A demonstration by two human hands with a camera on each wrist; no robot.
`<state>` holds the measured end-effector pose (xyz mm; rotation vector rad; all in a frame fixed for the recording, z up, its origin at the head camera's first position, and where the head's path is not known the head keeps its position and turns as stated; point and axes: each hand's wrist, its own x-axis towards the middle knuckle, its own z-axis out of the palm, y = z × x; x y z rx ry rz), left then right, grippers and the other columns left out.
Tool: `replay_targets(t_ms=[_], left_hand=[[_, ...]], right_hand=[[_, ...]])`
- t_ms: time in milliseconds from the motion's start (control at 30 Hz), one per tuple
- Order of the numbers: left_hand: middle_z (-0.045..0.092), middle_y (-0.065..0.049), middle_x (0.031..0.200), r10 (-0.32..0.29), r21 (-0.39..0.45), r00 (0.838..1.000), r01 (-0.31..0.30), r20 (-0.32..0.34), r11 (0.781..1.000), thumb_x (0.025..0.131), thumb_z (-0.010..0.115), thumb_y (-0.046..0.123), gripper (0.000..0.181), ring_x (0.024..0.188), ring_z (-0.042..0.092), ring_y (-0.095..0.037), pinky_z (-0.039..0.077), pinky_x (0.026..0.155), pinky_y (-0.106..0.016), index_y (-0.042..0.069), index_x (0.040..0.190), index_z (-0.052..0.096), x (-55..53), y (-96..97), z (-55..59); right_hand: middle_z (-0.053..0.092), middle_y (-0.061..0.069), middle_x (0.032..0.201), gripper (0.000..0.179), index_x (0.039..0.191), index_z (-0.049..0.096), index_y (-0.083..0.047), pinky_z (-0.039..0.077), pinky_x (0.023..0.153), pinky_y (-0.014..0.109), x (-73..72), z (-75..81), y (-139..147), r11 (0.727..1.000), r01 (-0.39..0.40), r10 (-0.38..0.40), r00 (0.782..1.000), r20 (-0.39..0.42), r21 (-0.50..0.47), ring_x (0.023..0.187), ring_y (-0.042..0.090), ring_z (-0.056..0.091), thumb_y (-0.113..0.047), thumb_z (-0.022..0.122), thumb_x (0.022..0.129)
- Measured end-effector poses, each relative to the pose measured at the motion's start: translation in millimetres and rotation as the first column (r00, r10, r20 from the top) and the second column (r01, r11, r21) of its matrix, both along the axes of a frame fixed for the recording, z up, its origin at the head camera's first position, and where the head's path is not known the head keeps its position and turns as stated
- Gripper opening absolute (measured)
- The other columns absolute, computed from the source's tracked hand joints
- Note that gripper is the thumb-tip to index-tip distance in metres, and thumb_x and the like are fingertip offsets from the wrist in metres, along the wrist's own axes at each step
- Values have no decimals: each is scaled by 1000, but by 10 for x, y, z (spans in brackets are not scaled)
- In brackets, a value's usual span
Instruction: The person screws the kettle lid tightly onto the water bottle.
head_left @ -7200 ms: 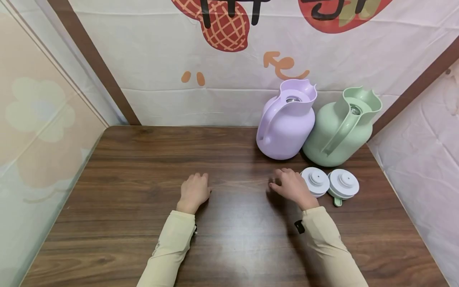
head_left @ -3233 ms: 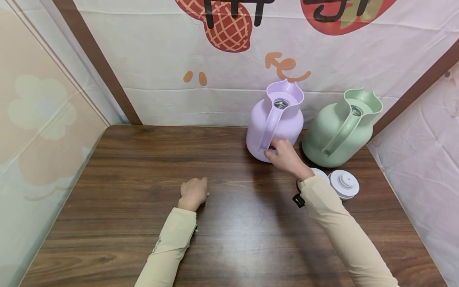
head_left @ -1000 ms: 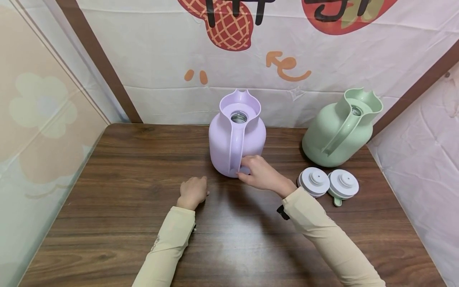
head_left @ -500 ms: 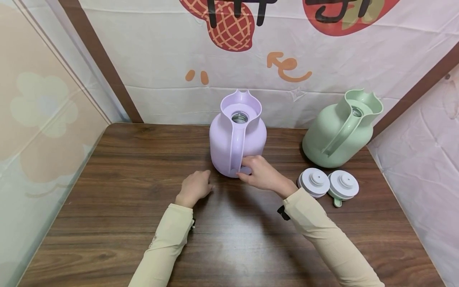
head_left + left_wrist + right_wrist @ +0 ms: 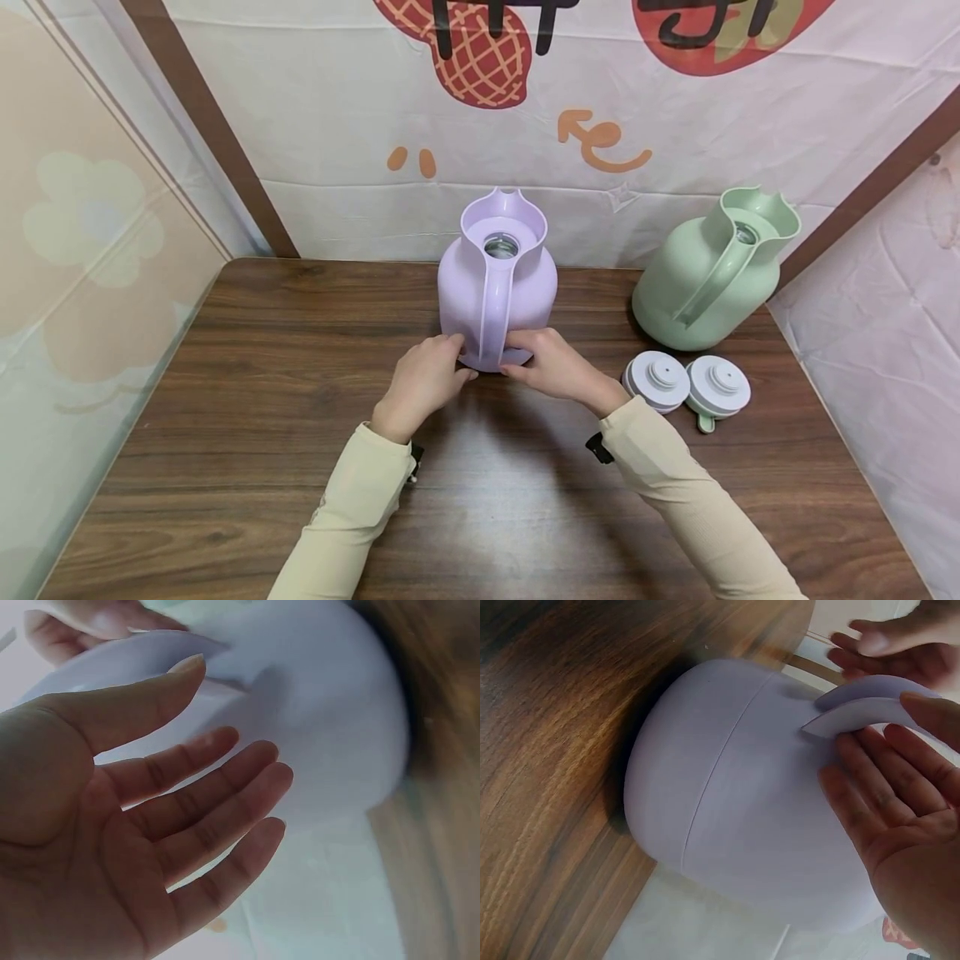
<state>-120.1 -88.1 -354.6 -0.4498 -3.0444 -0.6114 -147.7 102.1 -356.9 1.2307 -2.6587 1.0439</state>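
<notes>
The lilac thermos jug (image 5: 498, 308) stands upright on the table with its top uncovered and its handle (image 5: 495, 312) facing me. My left hand (image 5: 423, 379) is at the lower left of the jug; in the left wrist view its fingers are spread and relaxed, with nothing in them. On the other side, my right hand (image 5: 555, 367) is close beside the handle's lower end. The right wrist view shows its fingers nearly straight under the handle and the thumb (image 5: 930, 716) at the handle's edge; whether they press on it I cannot tell.
A green thermos jug (image 5: 705, 275), also without its lid, stands at the back right. Before it lie two white lids, one near my right wrist (image 5: 656, 381) and one with a green tab (image 5: 717, 385). A printed cloth wall (image 5: 337, 221) borders the wooden table (image 5: 285, 358).
The lilac jug has gone from beside the green one to the left, turned handle toward me, and now stands still. My left hand has moved up to it; my right hand has loosened slightly.
</notes>
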Motion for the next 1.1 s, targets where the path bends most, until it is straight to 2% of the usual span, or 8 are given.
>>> replay_targets(t_ms=[200, 333, 467, 667, 800, 933, 1000, 1100], left_hand=[[56, -5, 73, -44, 73, 999, 46, -31, 996, 75, 74, 20, 24, 66, 56, -26, 43, 60, -40, 4, 84, 59, 36, 83, 134], [52, -2, 66, -44, 107, 998, 50, -52, 993, 75, 74, 19, 22, 62, 54, -24, 41, 57, -39, 5, 77, 57, 35, 130, 174], [50, -2, 60, 5, 139, 997, 5, -71, 990, 74, 73, 15, 21, 61, 54, -28, 42, 56, -41, 5, 70, 55, 29, 176, 204], [52, -5, 60, 74, 168, 997, -69, -26, 983, 73, 69, 10, 18, 63, 56, -32, 43, 58, -44, 6, 65, 53, 18, 240, 220], [55, -10, 62, 92, 180, 996, -89, -9, 980, 74, 65, 6, 18, 64, 57, -34, 44, 59, -46, 7, 62, 51, 16, 268, 196], [58, -12, 64, 96, 187, 995, -90, -22, 978, 73, 63, 4, 18, 64, 58, -35, 44, 59, -47, 5, 60, 52, 10, 287, 158], [59, -14, 64, 100, 189, 995, -93, -29, 978, 73, 63, 3, 17, 63, 59, -36, 44, 59, -47, 5, 60, 52, 8, 292, 143], [60, -15, 65, 107, 192, 994, -98, -38, 976, 73, 62, 3, 15, 63, 59, -37, 44, 58, -47, 3, 60, 54, 4, 300, 130]], right_hand=[[67, 8, 95, 22, 98, 66, -3, 48, 77, 34, -10, -44, 56, 1000, 5, -4, 999, 50, -9, 89, 25, 63, -4, 68, 77], [67, 7, 97, 20, 99, 66, -3, 47, 77, 32, -10, -69, 128, 999, 32, -30, 994, 101, -10, 90, 24, 63, -5, 67, 79], [67, 10, 97, 19, 98, 66, -2, 48, 77, 34, -7, -87, 228, 996, 83, -82, 987, 135, -6, 89, 23, 63, -5, 66, 79], [66, 15, 96, 20, 98, 65, 2, 47, 79, 42, -23, -126, 455, 980, 193, -197, 969, 152, 37, 92, 32, 62, -4, 64, 79], [66, 16, 96, 18, 96, 66, 2, 47, 79, 43, -41, -135, 629, 947, 307, -318, 934, 164, 89, 93, 31, 62, -4, 64, 79], [66, 18, 96, 18, 96, 65, 3, 46, 77, 45, -59, -131, 819, 902, 402, -422, 898, 125, 160, 92, 34, 61, -5, 63, 80], [64, 21, 97, 21, 98, 64, 5, 45, 78, 46, -71, -118, 915, 876, 430, -459, 882, 108, 220, 93, 37, 59, -6, 62, 80], [61, 25, 104, 30, 106, 60, 6, 43, 80, 49, -78, -84, 1045, 832, 439, -503, 855, 127, 339, 98, 41, 55, -10, 62, 81]])
